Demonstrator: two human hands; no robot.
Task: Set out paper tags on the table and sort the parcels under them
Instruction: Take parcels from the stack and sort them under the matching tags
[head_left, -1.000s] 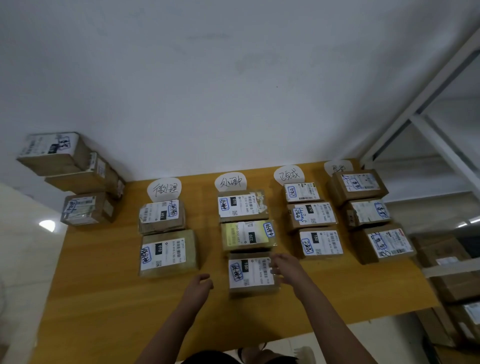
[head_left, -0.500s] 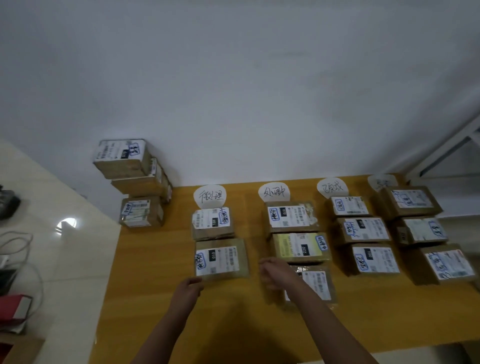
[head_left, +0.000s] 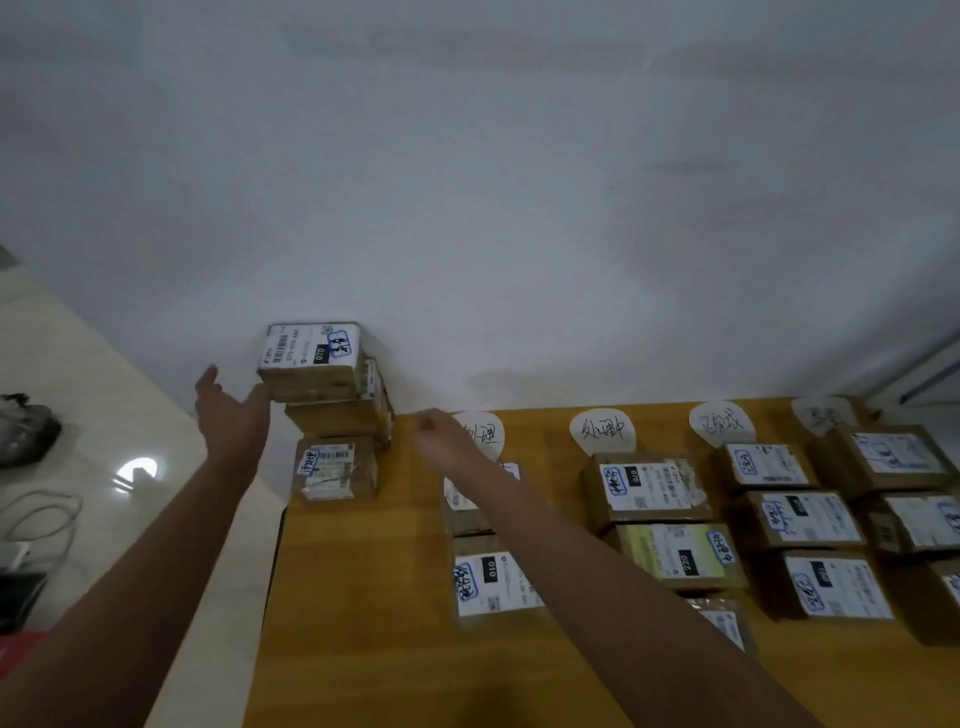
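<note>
A stack of cardboard parcels (head_left: 332, 389) stands at the table's far left corner, a lone parcel (head_left: 335, 467) in front of it. My left hand (head_left: 228, 410) is open, its thumb beside the top parcel's (head_left: 310, 347) left side. My right hand (head_left: 441, 436) hovers, blurred, just right of the stack, fingers loosely curled and empty. Four white paper tags lie along the far edge: first tag (head_left: 485, 434), second tag (head_left: 602, 430), third tag (head_left: 721, 422), fourth tag (head_left: 823, 414). Labelled parcels sit in columns under them; my right forearm hides part of the first column.
The wooden table (head_left: 358, 597) ends at a white wall behind and a pale floor to the left. Cables and dark objects (head_left: 31, 431) lie on the floor at far left. A white shelf frame (head_left: 930, 374) shows at the far right.
The view has swung left. Both hands left the second column's front parcel and reached to the far left, up to the stack of parcels.
</note>
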